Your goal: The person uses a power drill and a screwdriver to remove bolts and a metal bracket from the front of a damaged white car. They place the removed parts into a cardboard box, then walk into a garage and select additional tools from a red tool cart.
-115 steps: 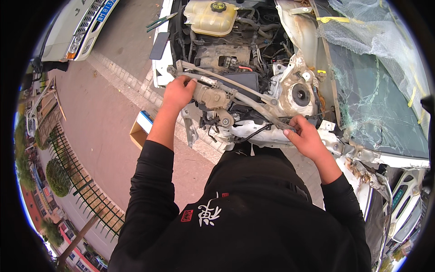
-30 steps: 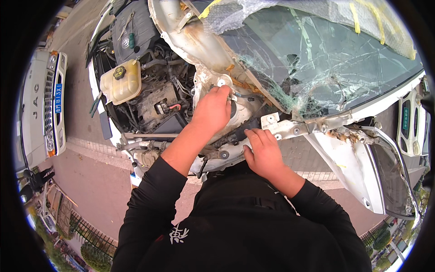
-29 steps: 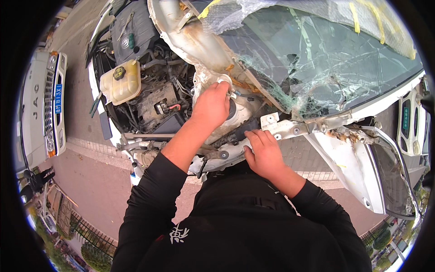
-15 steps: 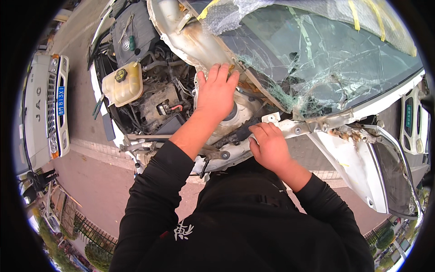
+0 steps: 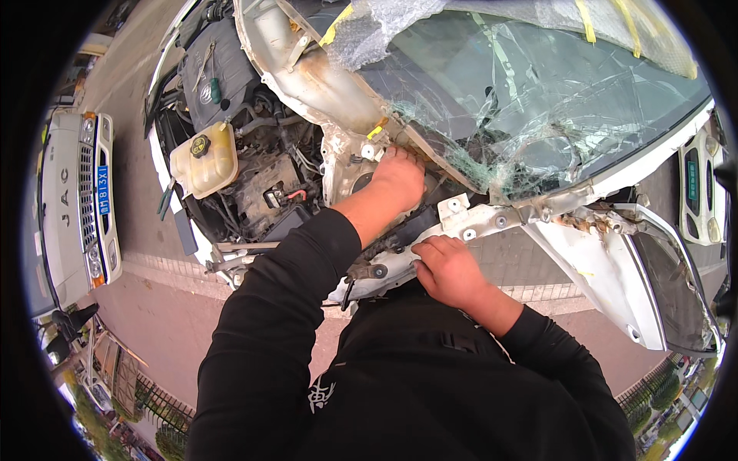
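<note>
Directly under right fingers point(image 5: 435, 245): white rail point(image 5: 397, 265)

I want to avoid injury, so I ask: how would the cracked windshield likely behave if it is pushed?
The windshield is probably fragile, as long cracks run across it. It may give way soonest around its corner near the left hand, where the cracks look densest. Loose slivers seem possible there, since that area looks finely shattered.

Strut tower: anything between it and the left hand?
Nothing visible: the left hand covers the windshield side of the strut tower, with no part showing between them. Contact underneath is hidden. The right hand is off to the side, at the white body rail.
</note>
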`<state>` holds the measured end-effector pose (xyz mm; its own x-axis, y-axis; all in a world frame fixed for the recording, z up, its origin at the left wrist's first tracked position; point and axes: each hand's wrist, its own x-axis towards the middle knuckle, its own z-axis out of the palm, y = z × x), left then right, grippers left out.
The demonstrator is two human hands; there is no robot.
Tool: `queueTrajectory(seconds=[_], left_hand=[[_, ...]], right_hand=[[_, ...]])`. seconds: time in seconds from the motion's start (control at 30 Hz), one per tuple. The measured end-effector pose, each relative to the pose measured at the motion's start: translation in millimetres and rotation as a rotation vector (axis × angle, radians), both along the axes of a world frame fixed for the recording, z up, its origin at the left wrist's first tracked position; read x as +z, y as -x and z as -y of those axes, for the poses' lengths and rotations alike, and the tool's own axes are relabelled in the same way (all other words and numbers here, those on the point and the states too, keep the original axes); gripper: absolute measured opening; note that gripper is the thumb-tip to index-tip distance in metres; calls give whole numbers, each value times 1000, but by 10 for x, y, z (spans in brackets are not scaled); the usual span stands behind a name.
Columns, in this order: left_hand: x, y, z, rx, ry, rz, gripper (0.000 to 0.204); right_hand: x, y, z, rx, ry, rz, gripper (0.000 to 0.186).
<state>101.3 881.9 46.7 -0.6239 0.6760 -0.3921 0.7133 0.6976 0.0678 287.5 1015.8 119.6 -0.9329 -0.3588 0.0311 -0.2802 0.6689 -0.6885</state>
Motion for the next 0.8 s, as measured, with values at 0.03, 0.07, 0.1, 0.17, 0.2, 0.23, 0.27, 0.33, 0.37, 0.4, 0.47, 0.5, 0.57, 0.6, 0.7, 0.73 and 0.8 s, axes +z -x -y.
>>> queueTrajectory(seconds=[0.03, 0.07, 0.1, 0.17, 0.2, 0.23, 0.27, 0.33, 0.37, 0.4, 0.47, 0.5, 0.57, 0.6, 0.7, 0.73, 0.8], left_hand=[[-21, 22, -22, 55, -8, 34, 48], [-34, 41, -40, 48, -24, 49, 46], [-43, 73, -71, 38, 2, 68, 44], [-53, 135, -118, 58, 3, 90, 42], [-59, 168, -136, 86, -24, 94, 41], [-71, 214, -151, 107, -46, 101, 40], [-88, 260, -160, 48, -35, 130, 39], [-132, 329, -122, -77, 13, 186, 36], [-160, 337, -108, -75, -13, 204, 35], [-189, 336, -88, -71, -29, 211, 35], [-248, 326, -56, -85, -57, 188, 34], [-274, 315, -42, -101, -69, 159, 33], [-311, 302, -30, -102, -96, 139, 33], [-320, 300, -30, -86, -109, 150, 33], [-316, 305, -27, -81, -101, 168, 33], [-306, 309, -25, -88, -87, 166, 33], [-275, 299, -17, -67, -112, 152, 33]], right_hand=[[-6, -1, -3, -8, 18, 3, 27], [-10, -6, -11, -16, 24, 6, 27], [-19, -6, -12, -26, 31, 8, 26], [-35, -10, -21, -34, 49, 16, 26], [-45, -12, -24, -36, 58, 23, 26], [-55, -9, -33, -37, 65, 28, 26], [-66, -5, -45, -44, 70, 30, 26], [-85, -7, -47, -51, 85, 39, 26], [-92, -8, -51, -58, 86, 48, 26], [-99, -7, -54, -65, 87, 58, 26], [-114, -7, -60, -73, 89, 73, 25], [-121, -6, -62, -73, 91, 79, 25], [-134, 1, -59, -69, 91, 81, 25], [-138, 6, -55, -66, 91, 78, 25], [-143, 36, -33, -67, 104, 85, 24], [-141, 48, -28, -70, 110, 89, 24], [-131, 65, -20, -79, 110, 91, 23]])
